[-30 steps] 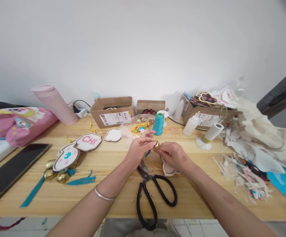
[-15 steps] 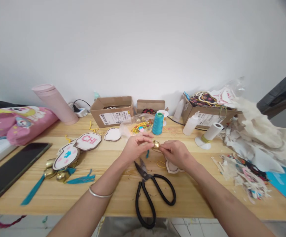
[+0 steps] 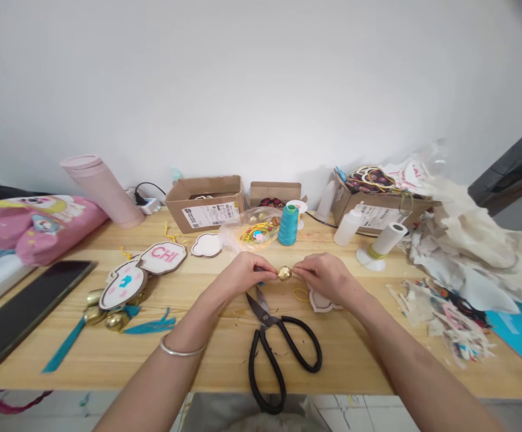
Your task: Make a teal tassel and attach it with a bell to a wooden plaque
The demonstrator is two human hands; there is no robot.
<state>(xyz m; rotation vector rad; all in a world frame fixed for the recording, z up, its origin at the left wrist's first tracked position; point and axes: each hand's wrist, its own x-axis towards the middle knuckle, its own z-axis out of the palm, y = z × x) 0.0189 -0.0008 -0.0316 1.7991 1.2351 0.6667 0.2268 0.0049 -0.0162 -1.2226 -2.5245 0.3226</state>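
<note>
**Two hands pinch a small gold bell over a cluttered craft desk**

Both bare hands meet above the middle of the wooden desk (image 3: 225,354), just beyond a pair of black scissors (image 3: 279,348) lying open with the blades pointing away. Between the fingertips sits a small round gold bell (image 3: 283,273), held in the air a little above the desk. The left hand (image 3: 243,277) has thumb and forefinger pressed together at the bell's left side; the right hand (image 3: 328,277) does the same at its right side. Each grip appears closed on something very thin, probably yellow cord (image 3: 300,294) running through the bell, though the cord at the fingertips is too fine to confirm. A white cloud-shaped piece (image 3: 321,301) lies under the right hand.

To do this well, the pull on both sides should likely stay even and gentle, so the bell stays centred and the cord does not slip from the fingertips.

Further left lie finished ornaments: a cloud plaque reading CHI (image 3: 162,255), more gold bells (image 3: 114,321) and teal tassels (image 3: 150,327). A teal thread spool (image 3: 288,225) stands behind the hands.
</note>
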